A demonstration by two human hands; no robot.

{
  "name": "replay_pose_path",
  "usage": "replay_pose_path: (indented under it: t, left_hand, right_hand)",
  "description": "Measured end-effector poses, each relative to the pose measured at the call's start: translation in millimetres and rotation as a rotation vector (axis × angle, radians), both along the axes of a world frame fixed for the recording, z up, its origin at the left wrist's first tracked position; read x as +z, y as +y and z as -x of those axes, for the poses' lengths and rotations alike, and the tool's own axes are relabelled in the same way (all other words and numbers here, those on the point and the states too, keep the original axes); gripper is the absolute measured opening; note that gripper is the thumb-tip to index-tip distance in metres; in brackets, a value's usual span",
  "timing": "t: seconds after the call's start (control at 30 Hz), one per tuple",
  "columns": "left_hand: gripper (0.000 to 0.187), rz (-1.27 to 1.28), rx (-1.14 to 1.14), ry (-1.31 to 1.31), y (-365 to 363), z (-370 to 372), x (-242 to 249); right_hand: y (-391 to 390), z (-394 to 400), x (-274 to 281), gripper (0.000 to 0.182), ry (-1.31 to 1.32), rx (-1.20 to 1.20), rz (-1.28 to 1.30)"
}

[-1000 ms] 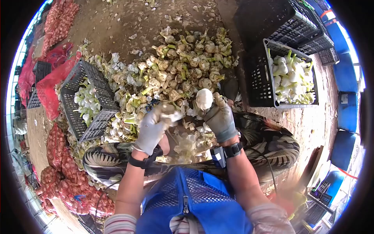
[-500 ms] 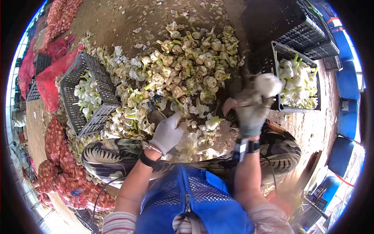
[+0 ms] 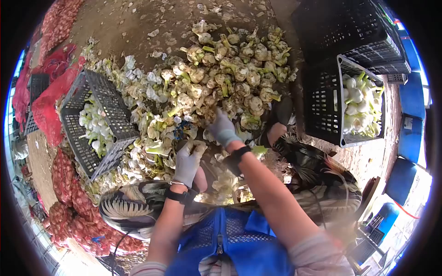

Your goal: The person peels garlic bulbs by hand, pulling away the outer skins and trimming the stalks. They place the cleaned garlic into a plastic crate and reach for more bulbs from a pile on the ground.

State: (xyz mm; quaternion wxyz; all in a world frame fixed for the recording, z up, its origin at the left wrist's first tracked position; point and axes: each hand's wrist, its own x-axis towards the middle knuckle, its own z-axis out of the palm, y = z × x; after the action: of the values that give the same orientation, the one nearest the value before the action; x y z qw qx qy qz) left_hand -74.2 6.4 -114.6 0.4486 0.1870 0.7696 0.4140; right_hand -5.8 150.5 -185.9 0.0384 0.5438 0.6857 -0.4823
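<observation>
My left hand point(image 3: 188, 162), in a pale glove, is low in front of the heap, its fingers curled in. Whatever may be in them is too small to make out. At the near edge of the pile of untrimmed garlic bulbs point(image 3: 239, 69), my gloved right hand point(image 3: 222, 129) reaches across with its fingertips against a dirty bulb point(image 3: 208, 110). Blur hides how far those fingers close. Loose garlic skins point(image 3: 159, 147) lie around and under both hands. Cleaned white garlic bulbs point(image 3: 359, 103) fill part of the crate on the right.
A black crate point(image 3: 322, 103) stands at the right, beside stacked black crates point(image 3: 354, 37). Another crate point(image 3: 115, 103), tilted, holds white bulbs on the left. Red net sacks point(image 3: 69, 184) lie farther left. Blue barrels point(image 3: 410, 96) line the right side.
My right hand has swung left from the right-hand crate to the pile, and the white bulb it carried is gone from it. My left hand has drawn slightly left.
</observation>
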Motion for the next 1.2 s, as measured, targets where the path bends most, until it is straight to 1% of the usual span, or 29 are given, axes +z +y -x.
replay_pose_path:
  t: [0.03,0.1,0.13,0.17,0.2,0.23,0.3,0.33,0.37,0.4,0.43,0.47,0.5,0.53,0.57,0.6,0.63,0.7,0.73,0.77,0.83,0.87,0.93,0.97,1.03,1.07,1.13,1.17,1.2]
  left_hand:
    - [0.027,-0.086,0.080,-0.043,1.0,3.7,-4.9]
    - [0.026,-0.048,0.076,-0.082,2.5,14.4,-7.3]
    - [0.029,-0.034,0.106,-0.050,4.3,15.9,-5.4]
    - [0.033,-0.027,0.137,-0.023,7.4,17.3,-4.0]
    - [0.044,-0.044,0.139,-0.109,13.9,21.0,4.6]
    - [0.044,-0.057,0.146,-0.127,12.3,22.2,-9.0]
    - [0.051,-0.125,0.201,-0.003,5.7,23.2,-42.3]
    - [0.052,-0.014,0.070,0.013,29.9,28.1,12.2]
    - [0.052,-0.020,0.078,0.013,27.5,26.5,11.7]
    - [0.049,-0.159,0.147,-0.159,23.5,25.1,9.5]
    - [0.046,-0.298,0.212,-0.331,20.0,24.3,10.7]
    - [0.040,-0.312,0.183,-0.343,17.4,27.8,11.8]
    - [0.040,-0.323,0.185,-0.337,15.7,28.2,15.5]
    - [0.040,-0.369,0.182,-0.292,14.0,28.2,20.0]
    - [0.042,-0.413,0.180,-0.247,11.8,26.7,25.0]
    - [0.051,-0.450,0.210,-0.317,12.1,22.5,35.7]
    - [0.051,-0.460,0.204,-0.312,11.8,17.7,45.6]
    - [0.057,-0.546,0.160,-0.392,9.4,6.2,60.9]
    - [0.062,-0.537,0.032,-0.180,9.1,5.5,52.0]
    - [0.062,-0.546,0.029,-0.171,2.5,0.6,46.5]
    - [0.063,-0.535,0.022,-0.192,-0.2,-6.6,65.8]
    - [0.061,-0.485,0.049,-0.315,-6.2,-6.5,67.0]
    - [0.060,-0.519,0.036,-0.329,-8.4,-8.2,87.7]
    - [0.059,-0.550,0.023,-0.357,-8.7,-9.6,95.8]
    - [0.057,-0.571,-0.036,-0.297,-5.2,-13.7,98.0]
    - [0.057,-0.511,-0.066,-0.247,-5.8,-18.1,101.3]
    - [0.058,-0.447,-0.107,-0.190,0.6,-29.8,111.1]
    - [0.058,-0.473,-0.188,-0.037,3.6,-35.1,111.6]
    - [0.059,-0.499,-0.268,0.118,6.7,-38.7,114.8]
  right_hand:
    - [-4.8,13.6,-3.5,0.059,-0.130,0.016,0.036]
    - [-4.0,23.4,-9.6,0.057,-0.107,0.011,-0.004]
    - [-4.8,22.8,-12.8,0.057,-0.109,0.015,-0.002]
    - [-2.3,18.1,-14.5,0.054,-0.014,-0.021,-0.004]
    - [-0.7,12.1,-15.8,0.052,0.076,-0.056,-0.012]
    - [-2.5,5.8,-5.0,0.052,0.060,-0.049,-0.025]
    - [-16.4,-8.4,25.8,0.050,0.356,-0.023,-0.091]
    - [-24.4,-13.5,42.2,0.050,0.351,-0.014,-0.096]
    - [-30.8,-17.9,59.9,0.054,0.500,0.103,-0.096]
    - [-32.5,-20.2,74.2,0.057,0.650,0.222,-0.095]
    - [-31.6,-22.0,85.4,0.057,0.653,0.230,-0.101]
    - [-30.8,-25.5,95.8,0.059,0.668,0.198,-0.195]
    - [-29.4,-30.3,102.8,0.062,0.687,0.166,-0.291]
    - [-24.9,-37.7,99.6,0.061,0.633,0.053,-0.355]
    - [-20.5,-45.4,95.8,0.057,0.499,-0.070,-0.339]
    - [-17.0,-49.7,93.9,0.049,0.562,-0.154,-0.203]
    - [-16.3,-53.9,92.2,0.041,0.622,-0.240,-0.068]
    - [-27.5,-56.6,104.3,0.029,0.613,-0.230,0.148]
    - [-36.5,-49.7,114.2,0.028,0.519,-0.150,-0.001]
    - [-43.1,-46.1,125.1,0.027,0.700,-0.174,0.021]
    - [-45.1,-55.4,124.0,0.025,0.613,-0.193,0.011]
    - [-47.1,-61.3,123.4,0.025,0.627,-0.188,0.011]
    - [-49.8,-76.0,125.7,0.023,0.721,-0.196,0.139]
    - [-49.5,-84.7,126.8,0.023,0.732,-0.201,0.135]
    - [-48.2,-98.3,139.3,0.026,0.733,-0.135,0.128]
    - [-46.9,-101.6,143.4,0.026,0.745,-0.144,0.123]
    - [-44.2,-107.5,149.4,0.026,0.894,-0.254,0.314]
    - [-42.9,-111.1,151.0,0.026,0.907,-0.262,0.313]
    - [-41.0,-113.6,154.3,0.026,0.934,-0.281,0.391]
